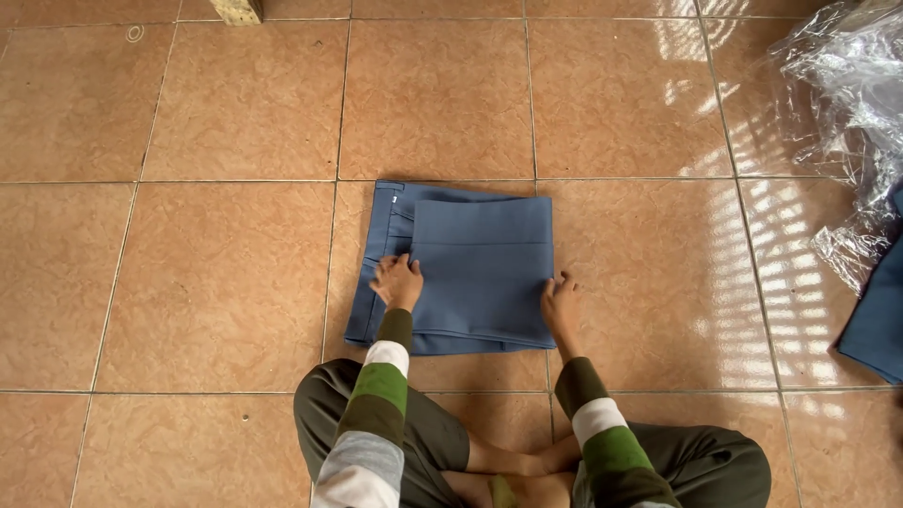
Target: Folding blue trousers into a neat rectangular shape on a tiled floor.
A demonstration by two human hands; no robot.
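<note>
My left hand [397,280] lies flat on the left edge of the folded blue garment [470,268], the fingers spread a little and pressing down; they do not grip anything, they only touch the cloth. My right hand [561,299] is at the right edge of the top fold, fingers half curled against the border; I cannot tell if they pinch the cloth or only rest on it. The garment lies on the tiled floor [235,282] just in front of my crossed legs, folded in a neat rectangle, with a narrower lower layer showing at the left side and along the top. I wear sleeves with green, white and dark stripes. Further to the right, well apart from my hands, there is crumpled clear plastic wrapping [847,103], and under it another blue cloth [879,310] at the picture edge. At the top a wooden block [237,9] stands on the floor. I think the risk here is that the top layer slides on the smooth fabric if one hand pushes harder than the other; then the edges go out of line and the fold becomes crooked or opens.
</note>
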